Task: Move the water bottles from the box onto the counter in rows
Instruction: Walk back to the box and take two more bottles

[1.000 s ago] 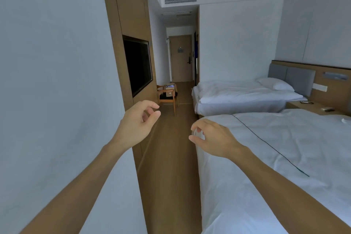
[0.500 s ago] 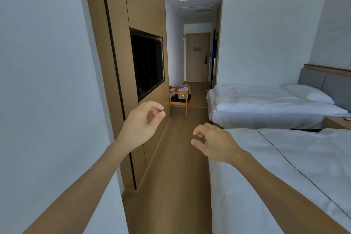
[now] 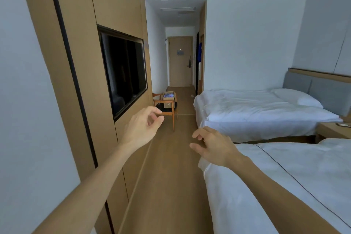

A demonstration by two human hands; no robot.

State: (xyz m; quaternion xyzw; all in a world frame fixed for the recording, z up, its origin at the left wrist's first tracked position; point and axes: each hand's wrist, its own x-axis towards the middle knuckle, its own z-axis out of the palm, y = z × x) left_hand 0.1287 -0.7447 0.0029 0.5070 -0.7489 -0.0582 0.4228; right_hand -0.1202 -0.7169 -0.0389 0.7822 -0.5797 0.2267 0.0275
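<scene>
Two white beds fill the right side of the room, the near bed (image 3: 284, 186) close by the person's right arm and the far bed (image 3: 256, 112) beyond it, and they leave a narrow strip of wooden floor (image 3: 171, 186) running to the door (image 3: 180, 61). The wood-panelled wall (image 3: 79, 62) on the left carries a dark television (image 3: 123, 70). Past it a wooden chair (image 3: 167, 108) stands by the wall, and on its seat sits the cardboard box (image 3: 168, 99), open at the top, probably raised there so it can be reached without stooping. Something blue and glinting shows inside, likely the water bottles (image 3: 168, 94), though too small to tell for sure. No desk for the rows is in view. Both hands are raised ahead, well short of the box: the left hand (image 3: 142, 129) and the right hand (image 3: 212, 146) each have a released grip, fingers loosely curled round nothing, seemingly made ready while walking over.
</scene>
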